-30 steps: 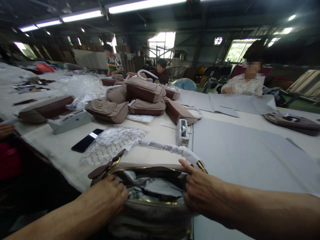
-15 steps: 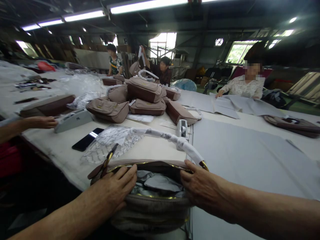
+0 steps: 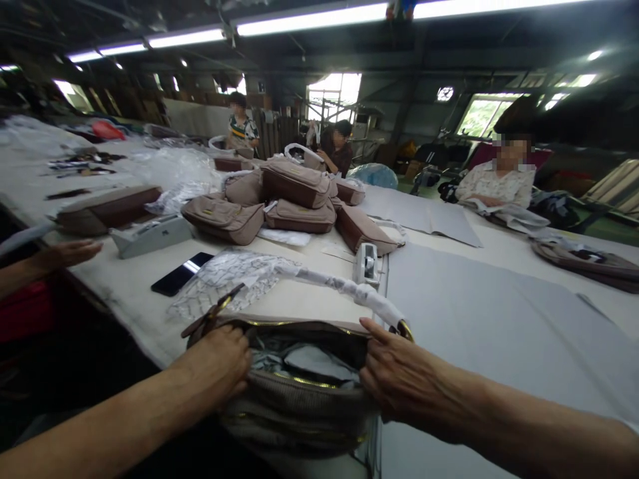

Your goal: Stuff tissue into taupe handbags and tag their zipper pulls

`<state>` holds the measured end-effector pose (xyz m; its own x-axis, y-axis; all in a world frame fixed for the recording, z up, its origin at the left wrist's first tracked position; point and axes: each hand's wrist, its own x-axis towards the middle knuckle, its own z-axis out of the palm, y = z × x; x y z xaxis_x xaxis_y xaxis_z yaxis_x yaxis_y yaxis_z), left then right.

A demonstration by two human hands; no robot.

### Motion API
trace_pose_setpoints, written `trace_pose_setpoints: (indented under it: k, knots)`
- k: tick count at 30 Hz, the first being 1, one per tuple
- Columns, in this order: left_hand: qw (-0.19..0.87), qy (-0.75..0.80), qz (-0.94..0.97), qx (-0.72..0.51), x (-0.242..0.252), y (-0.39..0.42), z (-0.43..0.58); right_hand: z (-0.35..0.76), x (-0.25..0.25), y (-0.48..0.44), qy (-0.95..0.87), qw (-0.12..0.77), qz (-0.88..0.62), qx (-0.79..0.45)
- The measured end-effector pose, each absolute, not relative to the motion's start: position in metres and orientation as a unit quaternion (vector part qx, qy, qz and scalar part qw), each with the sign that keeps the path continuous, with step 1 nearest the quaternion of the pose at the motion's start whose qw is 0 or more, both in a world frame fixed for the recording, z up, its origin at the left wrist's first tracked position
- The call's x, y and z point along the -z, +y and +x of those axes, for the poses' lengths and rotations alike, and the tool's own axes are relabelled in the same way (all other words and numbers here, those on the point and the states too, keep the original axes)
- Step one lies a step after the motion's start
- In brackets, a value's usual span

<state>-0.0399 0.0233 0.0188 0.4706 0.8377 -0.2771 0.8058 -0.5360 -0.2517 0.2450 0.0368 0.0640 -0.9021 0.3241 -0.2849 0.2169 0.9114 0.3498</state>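
Left hand [image 3: 222, 362] and right hand [image 3: 392, 366] both have fingers clasping the bag [image 3: 304, 414]; uneven tugging could strain its zipper [image 3: 305, 380] (gold-toothed and unfastened)

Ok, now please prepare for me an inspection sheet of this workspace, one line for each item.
Surface: white table, gray sheet lying on its right part.
Job's things: bag with zipper open, gray stuffing inside, wrapped handle.
Clutter: phone, clear plastic, bag pile.
Hands: left hand and right hand hold the bag's mouth at opposite ends; right index finger is extended.
Cables: nothing seen on the table.
Surroundings: three people beyond the table; another person's hand at left; ceiling lights on.
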Motion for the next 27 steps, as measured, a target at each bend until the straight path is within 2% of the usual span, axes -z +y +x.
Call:
trace_pose_setpoints:
  k: [2,4,6,8,10,13,19,22,27]
  knots:
    - [-0.008,-0.49,-0.865,-0.106,-0.033,0.02,-0.04,0.268,-0.07,0.029,0.975,-0.02,0.157,-0.154]
    - [-0.081,-0.483,-0.872,-0.002,-0.042,0.018,-0.033,0.292,-0.067,0.022,0.938,-0.192,0.249,-0.142]
    - [-0.14,-0.463,-0.868,0.111,-0.044,0.019,-0.017,0.31,-0.054,0.016,0.871,-0.28,0.383,-0.125]
    - [-0.18,-0.435,-0.857,0.209,-0.042,0.024,0.008,0.316,-0.033,0.012,0.834,-0.282,0.468,-0.078]
    - [-0.234,-0.394,-0.851,0.258,-0.038,0.029,0.036,0.311,-0.012,0.011,0.83,-0.273,0.485,-0.031]
    - [-0.353,-0.355,-0.828,0.253,-0.03,0.035,0.07,0.293,0.006,0.015,0.82,-0.305,0.485,0.012]
    - [-0.577,-0.365,-0.669,0.294,-0.008,0.039,0.088,0.28,0.01,0.022,0.774,-0.356,0.504,0.143]
    - [-0.568,-0.379,-0.655,0.324,-0.005,0.039,0.089,0.281,0.015,0.02,0.774,-0.368,0.496,0.139]
    - [-0.445,-0.4,-0.706,0.38,-0.015,0.032,0.088,0.281,0.021,0.02,0.793,-0.351,0.484,0.119]
